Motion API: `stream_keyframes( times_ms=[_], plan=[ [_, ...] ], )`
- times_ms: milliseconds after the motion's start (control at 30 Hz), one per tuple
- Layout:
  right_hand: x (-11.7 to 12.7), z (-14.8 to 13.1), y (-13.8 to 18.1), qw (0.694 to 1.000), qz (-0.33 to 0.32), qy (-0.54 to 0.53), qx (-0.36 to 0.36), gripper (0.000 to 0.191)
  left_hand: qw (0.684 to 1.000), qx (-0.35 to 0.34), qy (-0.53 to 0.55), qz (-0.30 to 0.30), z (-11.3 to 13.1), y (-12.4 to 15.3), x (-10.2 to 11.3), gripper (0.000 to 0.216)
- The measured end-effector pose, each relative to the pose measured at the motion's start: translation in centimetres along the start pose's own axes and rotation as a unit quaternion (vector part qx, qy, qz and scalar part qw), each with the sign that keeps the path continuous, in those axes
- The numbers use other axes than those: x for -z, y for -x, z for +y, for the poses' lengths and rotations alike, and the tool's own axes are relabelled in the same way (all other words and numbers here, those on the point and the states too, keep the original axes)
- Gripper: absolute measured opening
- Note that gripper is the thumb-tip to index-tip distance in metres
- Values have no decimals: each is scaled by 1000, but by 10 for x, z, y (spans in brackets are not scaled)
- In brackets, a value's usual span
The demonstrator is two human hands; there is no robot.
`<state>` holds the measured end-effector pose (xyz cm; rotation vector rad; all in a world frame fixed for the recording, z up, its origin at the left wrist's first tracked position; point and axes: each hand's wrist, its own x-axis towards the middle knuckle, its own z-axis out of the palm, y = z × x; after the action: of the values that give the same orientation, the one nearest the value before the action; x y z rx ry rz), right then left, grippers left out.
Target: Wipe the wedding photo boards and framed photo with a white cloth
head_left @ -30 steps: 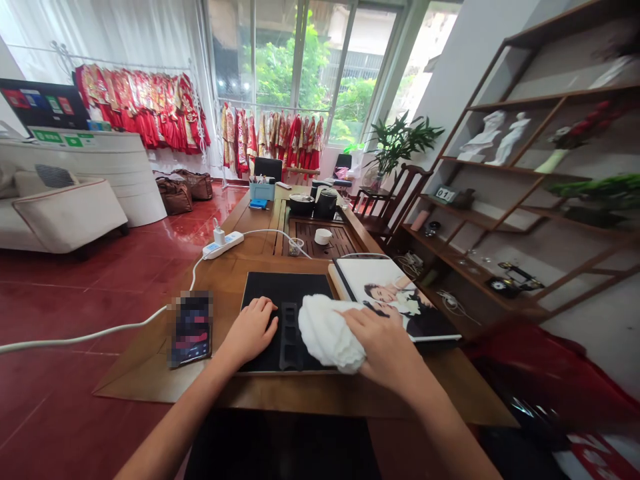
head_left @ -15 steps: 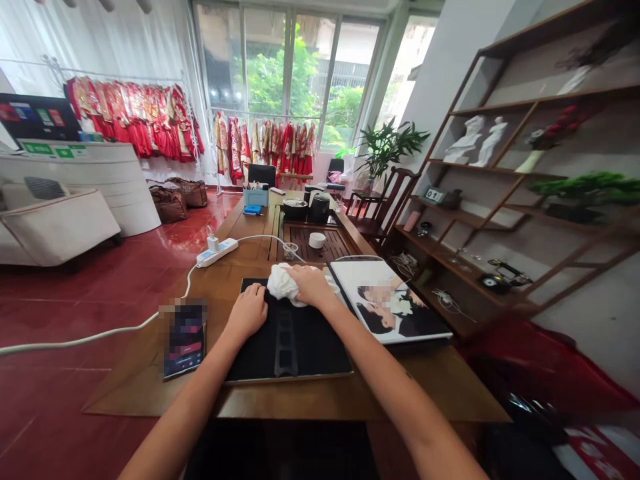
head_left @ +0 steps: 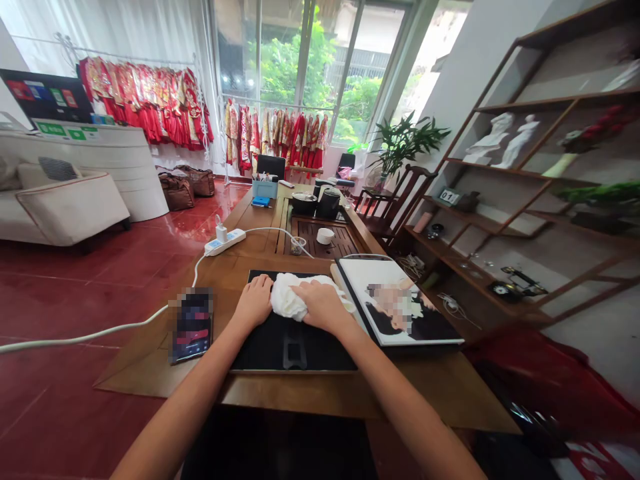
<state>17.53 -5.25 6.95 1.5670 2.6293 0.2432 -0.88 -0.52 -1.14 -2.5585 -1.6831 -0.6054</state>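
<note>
A flat black panel lies on the wooden table in front of me, with a dark grey stand-like strip along its middle. My left hand rests on the panel's left part, fingers stretched out and holding nothing I can see. On the panel, a crumpled white cloth is gripped under my right hand. The cloth covers the upper end of the strip, and part of it shows beyond my right hand. Both hands are close together, the left fingertips beside the cloth.
A phone lies left of the panel. To the right is a framed couple photo. Behind are a power strip with a white cable, a tea tray with a white cup, and a dark kettle.
My right hand has drawn the cloth toward me along the panel, covering more of the strip. My left hand stays on the panel's left part. The whole view has shifted slightly.
</note>
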Motion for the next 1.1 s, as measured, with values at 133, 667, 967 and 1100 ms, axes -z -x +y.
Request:
stream_keyframes(
  times_ms=[133,667,967,1100],
  plan=[
    [7,-20,33,999,0,-23,27,58,1000,8,9,5,0,0,0,28],
    [7,-56,107,994,-38,-96,40,70,1000,13,0,22,0,27,27,35],
    [2,-52,110,992,-24,-125,28,70,948,244,-182,97,-37,136,70,45],
    [-1,-51,111,990,-13,-135,26,71,940,293,-170,47,-50,151,65,47]
  ],
)
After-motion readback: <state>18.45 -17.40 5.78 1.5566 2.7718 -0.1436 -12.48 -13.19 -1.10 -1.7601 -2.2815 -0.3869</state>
